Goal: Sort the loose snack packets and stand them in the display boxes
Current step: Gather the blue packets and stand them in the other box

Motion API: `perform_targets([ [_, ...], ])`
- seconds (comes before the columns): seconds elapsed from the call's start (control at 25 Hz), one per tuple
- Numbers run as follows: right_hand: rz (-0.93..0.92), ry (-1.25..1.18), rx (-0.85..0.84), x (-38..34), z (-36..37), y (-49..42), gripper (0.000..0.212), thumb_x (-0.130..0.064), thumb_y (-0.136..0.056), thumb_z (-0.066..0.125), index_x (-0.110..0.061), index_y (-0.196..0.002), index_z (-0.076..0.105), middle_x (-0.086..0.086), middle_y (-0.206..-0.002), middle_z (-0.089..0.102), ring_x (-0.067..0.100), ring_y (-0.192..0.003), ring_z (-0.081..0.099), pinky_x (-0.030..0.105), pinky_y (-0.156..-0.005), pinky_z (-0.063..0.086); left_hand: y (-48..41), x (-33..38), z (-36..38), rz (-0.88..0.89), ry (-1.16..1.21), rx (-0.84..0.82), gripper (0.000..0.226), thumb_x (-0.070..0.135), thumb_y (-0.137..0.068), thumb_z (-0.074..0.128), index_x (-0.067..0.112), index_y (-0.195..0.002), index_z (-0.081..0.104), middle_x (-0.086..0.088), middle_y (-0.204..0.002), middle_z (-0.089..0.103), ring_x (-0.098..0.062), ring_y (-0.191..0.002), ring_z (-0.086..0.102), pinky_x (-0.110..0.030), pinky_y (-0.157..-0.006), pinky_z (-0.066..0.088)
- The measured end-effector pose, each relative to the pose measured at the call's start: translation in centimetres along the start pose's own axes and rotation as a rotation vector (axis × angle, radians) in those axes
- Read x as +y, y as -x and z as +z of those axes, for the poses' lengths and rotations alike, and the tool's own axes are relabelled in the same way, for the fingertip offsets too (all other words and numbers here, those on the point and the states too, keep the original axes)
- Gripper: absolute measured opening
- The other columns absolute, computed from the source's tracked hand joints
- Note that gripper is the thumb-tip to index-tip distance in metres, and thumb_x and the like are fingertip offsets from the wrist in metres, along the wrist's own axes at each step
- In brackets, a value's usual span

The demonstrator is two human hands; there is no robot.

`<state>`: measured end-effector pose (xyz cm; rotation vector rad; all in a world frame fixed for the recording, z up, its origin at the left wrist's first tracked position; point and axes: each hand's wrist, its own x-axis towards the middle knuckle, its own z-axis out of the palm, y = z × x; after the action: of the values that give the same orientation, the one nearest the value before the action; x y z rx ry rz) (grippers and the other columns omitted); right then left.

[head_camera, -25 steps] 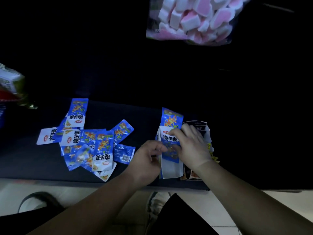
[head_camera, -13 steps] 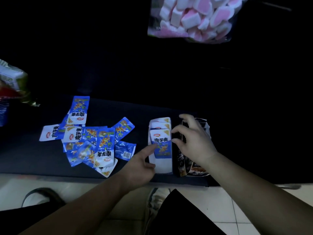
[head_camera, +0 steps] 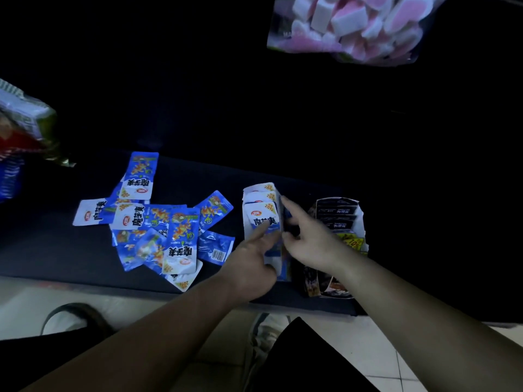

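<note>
**Blue packets being squared up in the white box**

Head view: dark shelf [head_camera: 198, 281], low light. White box [head_camera: 256, 190] stands mid-shelf with blue packets [head_camera: 261, 216] upright inside, white ends up. Left hand [head_camera: 249, 264] has index finger out, tip pressing the front packet; other fingers curled, gripping nothing visible. Right hand [head_camera: 308, 241] is at the box's right wall, fingers loosely spread and part curled, index along the top edge; seems to steady the box, though whether it pinches the wall is unclear. Black box [head_camera: 359, 219] sits just beside on the right, dark packets stood in it. Loose pile [head_camera: 158, 222] of blue packets lies flat and overlapping on the shelf, left of the white box, near but apart. Marshmallow bag [head_camera: 348, 26] hangs at top; another bag [head_camera: 25, 128] at far left edge.

Step, judged: seating and tidying the packet just stood in the white box. Many loose ones remain, so the task looks roughly midway or less. Next move likely: left hand goes to the pile, picks a single packet, turns it white end up, slots it in front while right hand keeps the box from tipping.
</note>
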<state>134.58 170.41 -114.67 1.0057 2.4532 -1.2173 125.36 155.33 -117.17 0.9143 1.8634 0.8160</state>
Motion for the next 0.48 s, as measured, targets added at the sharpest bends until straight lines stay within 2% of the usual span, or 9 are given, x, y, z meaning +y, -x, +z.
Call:
perform_targets([
  [0.04, 0.004, -0.081, 0.022, 0.2, 0.2, 0.0, 0.076, -0.027, -0.102, 0.054, -0.059, -0.154, 0.010, -0.010, -0.136, 0.056, 0.015, -0.113, 0.065, 0.034, -0.098, 0.053, 0.2, 0.0, -0.2, 0.003, -0.039, -0.003, 0.082, 0.009, -0.081, 0.049, 0.052, -0.150, 0.033, 0.027, -0.165, 0.011, -0.007, -0.153, 0.016, -0.030, -0.117, 0.033],
  [0.08, 0.001, -0.147, 0.040, 0.2, 0.4, 0.0, 0.075, -0.024, -0.102, 0.053, -0.060, -0.153, 0.012, -0.011, -0.138, 0.055, 0.016, -0.118, 0.063, 0.034, -0.102, 0.050, 0.4, -0.2, -0.3, 0.001, -0.067, 0.001, 0.084, 0.013, -0.077, 0.047, 0.055, -0.148, 0.033, 0.027, -0.164, 0.014, -0.008, -0.153, 0.018, -0.043, -0.119, 0.031],
  [0.12, -0.004, -0.181, 0.065, 0.2, 0.4, 0.1, 0.074, -0.021, -0.102, 0.052, -0.060, -0.153, 0.014, -0.012, -0.139, 0.053, 0.014, -0.116, 0.063, 0.032, -0.100, 0.050, 0.6, -0.3, -0.4, -0.003, -0.074, 0.018, 0.084, 0.017, -0.073, 0.045, 0.057, -0.146, 0.035, 0.026, -0.163, 0.020, -0.007, -0.151, 0.023, -0.050, -0.118, 0.031],
  [0.16, -0.015, -0.182, 0.100, 0.1, 0.3, 0.3, 0.073, -0.019, -0.103, 0.051, -0.056, -0.155, 0.016, -0.014, -0.139, 0.049, 0.011, -0.110, 0.063, 0.027, -0.094, 0.051, 0.7, -0.6, -0.5, 0.006, -0.052, 0.049, 0.083, 0.019, -0.070, 0.043, 0.057, -0.144, 0.039, 0.026, -0.160, 0.028, -0.006, -0.147, 0.031, -0.052, -0.117, 0.032],
  [0.2, -0.040, -0.149, 0.141, -0.2, 0.2, 0.6, 0.071, -0.018, -0.103, 0.051, -0.051, -0.157, 0.019, -0.013, -0.141, 0.046, 0.008, -0.107, 0.061, 0.023, -0.089, 0.051, 0.9, -0.7, -0.4, 0.014, -0.011, 0.086, 0.079, 0.019, -0.071, 0.043, 0.054, -0.141, 0.044, 0.023, -0.154, 0.039, -0.005, -0.142, 0.039, -0.049, -0.116, 0.035],
  [0.24, -0.084, -0.088, 0.181, -0.2, 0.0, 0.7, 0.068, -0.019, -0.103, 0.052, -0.046, -0.158, 0.023, -0.011, -0.148, 0.042, 0.008, -0.115, 0.059, 0.022, -0.092, 0.049, 0.9, -1.0, -0.2, 0.019, 0.033, 0.126, 0.072, 0.021, -0.074, 0.046, 0.052, -0.138, 0.049, 0.020, -0.147, 0.049, -0.005, -0.135, 0.047, -0.046, -0.114, 0.039],
  [0.32, -0.175, 0.080, 0.214, -0.2, -0.1, 0.4, 0.061, -0.024, -0.101, 0.058, -0.040, -0.156, 0.034, -0.010, -0.165, 0.022, 0.014, -0.145, 0.037, 0.028, -0.112, 0.039, 0.8, -1.5, 0.1, 0.007, 0.117, 0.203, 0.053, 0.031, -0.083, 0.054, 0.051, -0.132, 0.055, 0.017, -0.127, 0.064, -0.001, -0.118, 0.060, -0.038, -0.106, 0.049],
  [0.4, -0.221, 0.196, 0.192, -0.4, -0.1, -0.3, 0.053, -0.028, -0.099, 0.063, -0.037, -0.150, 0.046, -0.009, -0.170, 0.012, 0.015, -0.154, 0.020, 0.034, -0.119, 0.032, 0.7, -1.7, 0.0, -0.018, 0.194, 0.252, 0.040, 0.044, -0.090, 0.062, 0.045, -0.129, 0.061, 0.015, -0.112, 0.069, 0.002, -0.105, 0.064, -0.030, -0.097, 0.053],
  [0.48, -0.192, 0.278, 0.149, -0.6, 0.1, -1.3, 0.045, -0.028, -0.099, 0.065, -0.034, -0.142, 0.055, -0.007, -0.171, 0.007, 0.018, -0.156, 0.013, 0.039, -0.120, 0.033, 0.8, -1.8, -0.3, -0.035, 0.193, 0.283, 0.036, 0.047, -0.094, 0.063, 0.037, -0.129, 0.065, 0.013, -0.111, 0.069, 0.001, -0.103, 0.063, -0.026, -0.092, 0.053],
])
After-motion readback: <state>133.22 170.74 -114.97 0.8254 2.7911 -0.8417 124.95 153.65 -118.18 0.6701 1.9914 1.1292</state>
